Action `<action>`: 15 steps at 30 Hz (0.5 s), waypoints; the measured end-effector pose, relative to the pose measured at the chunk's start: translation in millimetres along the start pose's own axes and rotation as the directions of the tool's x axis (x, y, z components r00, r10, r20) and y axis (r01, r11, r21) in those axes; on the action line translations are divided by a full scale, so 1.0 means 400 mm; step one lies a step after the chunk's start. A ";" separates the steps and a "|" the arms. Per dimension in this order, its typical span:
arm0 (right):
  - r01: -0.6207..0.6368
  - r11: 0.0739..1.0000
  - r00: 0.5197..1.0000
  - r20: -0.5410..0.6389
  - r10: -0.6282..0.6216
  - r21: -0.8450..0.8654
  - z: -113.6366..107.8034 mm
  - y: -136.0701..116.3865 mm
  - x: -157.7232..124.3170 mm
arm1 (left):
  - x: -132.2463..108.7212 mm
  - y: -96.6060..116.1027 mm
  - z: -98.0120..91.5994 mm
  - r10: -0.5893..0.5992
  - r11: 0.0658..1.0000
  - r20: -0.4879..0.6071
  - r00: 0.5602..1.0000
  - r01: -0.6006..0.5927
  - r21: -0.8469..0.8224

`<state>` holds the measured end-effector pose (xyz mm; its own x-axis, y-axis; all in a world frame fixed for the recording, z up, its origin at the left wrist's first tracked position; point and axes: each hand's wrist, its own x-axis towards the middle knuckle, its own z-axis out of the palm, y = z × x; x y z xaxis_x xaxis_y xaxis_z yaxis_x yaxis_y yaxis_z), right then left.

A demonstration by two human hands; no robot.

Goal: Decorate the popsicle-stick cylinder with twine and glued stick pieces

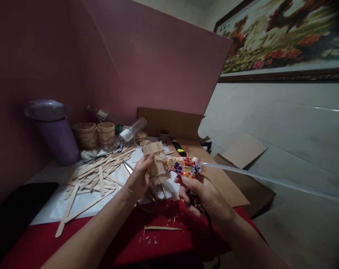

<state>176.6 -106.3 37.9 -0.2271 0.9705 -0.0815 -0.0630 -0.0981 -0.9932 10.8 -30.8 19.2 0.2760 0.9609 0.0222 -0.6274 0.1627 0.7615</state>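
My left hand (139, 175) is closed on a small cup covered in popsicle sticks (156, 164), with twine around it, held on its side above the table. In my right hand (200, 192) is a flower-patterned hot glue gun (183, 166), gripped by its handle. The gun's nozzle points left and meets the cup's side; whether it touches cannot be made out. A long clear glue stick (242, 172) sticks out of the gun's back. Scissors (158, 194) lie beneath the cup, partly hidden by my left hand.
Loose popsicle sticks (102, 175) are heaped on white paper at left. Two finished-looking wooden pots (105, 134), a purple lidded bin (57, 134) and a plastic bottle (132, 130) stand or lie behind. A utility knife (179, 147) rests on cardboard (214, 175). Wood scraps (163, 228) dot the red cloth.
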 end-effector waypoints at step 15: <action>0.021 1.000 1.000 0.017 -0.021 0.002 0.002 0.002 0.001 | 0.005 -0.007 -0.010 0.008 1.000 0.057 0.998 -0.006 -0.024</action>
<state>175.7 -106.0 37.0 -0.2420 0.9685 -0.0591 -0.0699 -0.0782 -0.9945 10.2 -28.6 14.6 0.3121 0.9478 0.0649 -0.6465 0.1618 0.7456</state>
